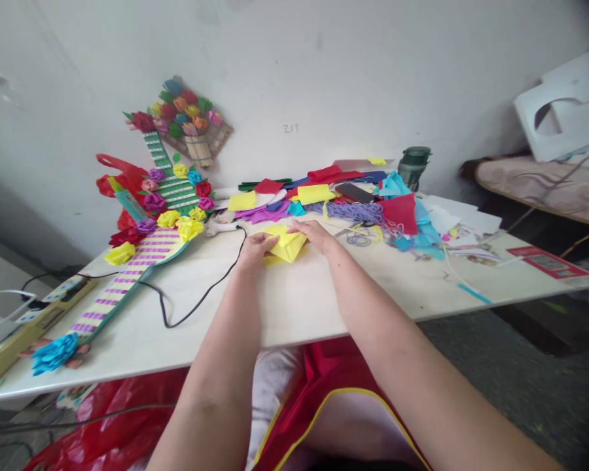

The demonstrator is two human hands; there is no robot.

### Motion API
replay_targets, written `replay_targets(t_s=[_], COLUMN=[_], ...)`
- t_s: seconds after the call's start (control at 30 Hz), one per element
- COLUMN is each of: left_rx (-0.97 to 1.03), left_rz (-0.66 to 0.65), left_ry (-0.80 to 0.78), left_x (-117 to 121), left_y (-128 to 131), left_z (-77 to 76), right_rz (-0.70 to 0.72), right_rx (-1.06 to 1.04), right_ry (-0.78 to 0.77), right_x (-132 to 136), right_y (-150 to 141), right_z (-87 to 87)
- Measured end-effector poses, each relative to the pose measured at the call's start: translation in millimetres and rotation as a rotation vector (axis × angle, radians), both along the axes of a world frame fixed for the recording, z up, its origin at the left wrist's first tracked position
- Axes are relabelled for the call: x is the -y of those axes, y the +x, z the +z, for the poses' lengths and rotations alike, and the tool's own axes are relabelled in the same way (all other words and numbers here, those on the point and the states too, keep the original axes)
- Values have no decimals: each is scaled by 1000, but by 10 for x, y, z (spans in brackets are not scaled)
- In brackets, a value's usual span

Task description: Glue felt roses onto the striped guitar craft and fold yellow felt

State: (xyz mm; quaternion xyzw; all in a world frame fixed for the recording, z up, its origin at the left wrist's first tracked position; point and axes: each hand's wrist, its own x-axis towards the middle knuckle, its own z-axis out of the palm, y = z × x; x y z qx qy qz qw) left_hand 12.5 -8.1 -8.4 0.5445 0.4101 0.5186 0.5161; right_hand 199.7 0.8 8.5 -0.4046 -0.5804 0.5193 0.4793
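Note:
A folded piece of yellow crepe paper [290, 248] is held between both hands just above the table, its lower edge coming to a point. My left hand [258, 250] pinches its left side, thumb on top. On its upper right edge rest the bent fingers of my right hand [316, 235], gripping the paper there. Another bit of yellow paper [273, 261] shows beneath the folded piece. Left of my hands lies a white hot glue gun [220, 227] with a black cord. Scissors [343, 231] lie right of my right hand, partly among scraps.
Guitar-shaped crafts with paper flowers [142, 255] fill the table's left side, beside a power strip [53, 307]. Behind my hands are coloured paper sheets [314, 193], purple string [356, 212], a phone [355, 192] and a dark green bottle [413, 167]. Scraps lie at the right.

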Motion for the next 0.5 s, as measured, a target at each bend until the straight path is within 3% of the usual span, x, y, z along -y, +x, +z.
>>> replay_targets(t_s=[0.2,0.5], left_rx=[-55,-66], left_rz=[-27,-57], left_ry=[26,-10], left_x=[20,1], left_y=[28,-5], left_z=[15,-16], right_rz=[77,37], right_rx=[73,114], right_ry=[53,123], right_x=[-23,-37], right_y=[-38,-67], right_z=[-47,-61])
